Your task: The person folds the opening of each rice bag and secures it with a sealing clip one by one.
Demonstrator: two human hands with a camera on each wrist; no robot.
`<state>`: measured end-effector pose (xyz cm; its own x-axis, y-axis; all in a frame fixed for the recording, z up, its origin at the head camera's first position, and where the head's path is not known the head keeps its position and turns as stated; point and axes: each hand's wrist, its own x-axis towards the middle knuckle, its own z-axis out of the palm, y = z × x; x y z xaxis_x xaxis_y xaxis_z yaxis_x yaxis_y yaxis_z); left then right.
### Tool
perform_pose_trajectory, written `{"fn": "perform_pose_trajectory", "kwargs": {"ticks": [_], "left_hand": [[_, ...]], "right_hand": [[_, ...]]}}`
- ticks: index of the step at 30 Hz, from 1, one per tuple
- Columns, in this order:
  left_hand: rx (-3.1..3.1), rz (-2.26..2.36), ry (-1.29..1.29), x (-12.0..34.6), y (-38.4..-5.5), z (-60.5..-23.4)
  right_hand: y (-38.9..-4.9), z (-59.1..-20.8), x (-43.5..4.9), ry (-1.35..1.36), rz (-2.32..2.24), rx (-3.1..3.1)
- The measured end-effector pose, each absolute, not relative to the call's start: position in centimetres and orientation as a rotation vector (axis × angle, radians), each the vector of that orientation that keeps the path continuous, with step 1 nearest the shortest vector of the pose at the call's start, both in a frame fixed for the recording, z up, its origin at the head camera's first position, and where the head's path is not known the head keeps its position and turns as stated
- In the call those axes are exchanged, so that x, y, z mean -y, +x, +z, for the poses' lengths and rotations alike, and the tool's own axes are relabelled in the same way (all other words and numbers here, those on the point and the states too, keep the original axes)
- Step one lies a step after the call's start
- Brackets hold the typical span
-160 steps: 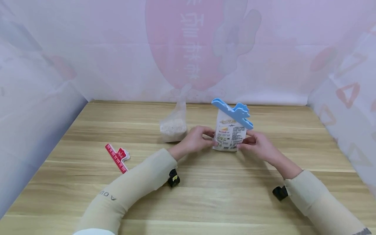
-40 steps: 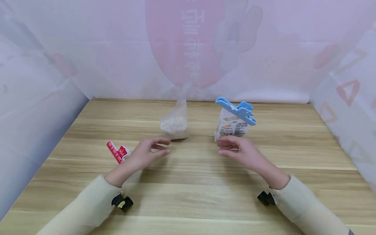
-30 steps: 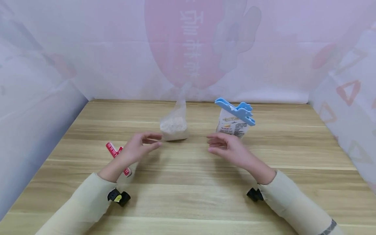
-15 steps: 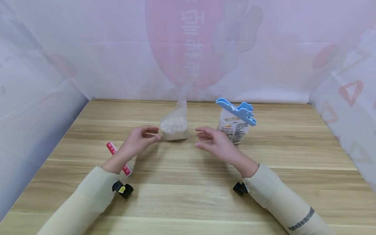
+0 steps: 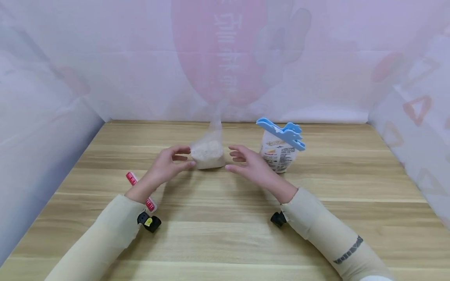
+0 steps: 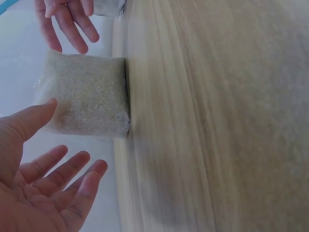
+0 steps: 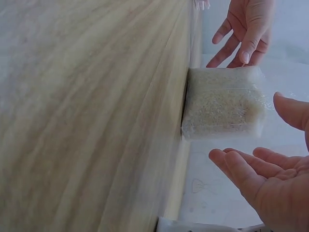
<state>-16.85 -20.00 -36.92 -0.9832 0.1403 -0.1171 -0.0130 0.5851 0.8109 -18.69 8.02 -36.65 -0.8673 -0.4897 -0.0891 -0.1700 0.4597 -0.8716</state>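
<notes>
A clear plastic bag of rice (image 5: 208, 155) stands on the table, its twisted top rising upright. My left hand (image 5: 168, 167) is at its left side, fingertips right at the plastic, thumb apart from the fingers. On the other side, my right hand (image 5: 252, 166) has its fingers loosely bent toward the bag, a small gap between. Both wrist views show the rice (image 6: 89, 96) between the two hands, with neither hand curled round it. Behind the right hand stands a white printed pouch (image 5: 280, 158) with a blue sealing clip (image 5: 284, 134) across its top.
A red and white clip (image 5: 151, 204) lies on the wooden table (image 5: 225, 242) under my left wrist, which partly covers it. A pale printed backdrop (image 5: 140, 78) closes off the back and both sides.
Both hands have let go of the clipped pouch they held earlier. My right hand has moved left to the rice bag; my left hand has come up on its left side, over the red clip.
</notes>
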Motion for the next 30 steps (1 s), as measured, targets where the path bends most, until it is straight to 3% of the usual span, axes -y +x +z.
{"fn": "perform_pose_trajectory", "kwargs": {"ticks": [30], "left_hand": [[-2.502, 1.415, 0.171, 19.6, -18.5, -38.3]], "right_hand": [[-21.6, -38.2, -4.9, -0.517, -1.392, -2.314]]}}
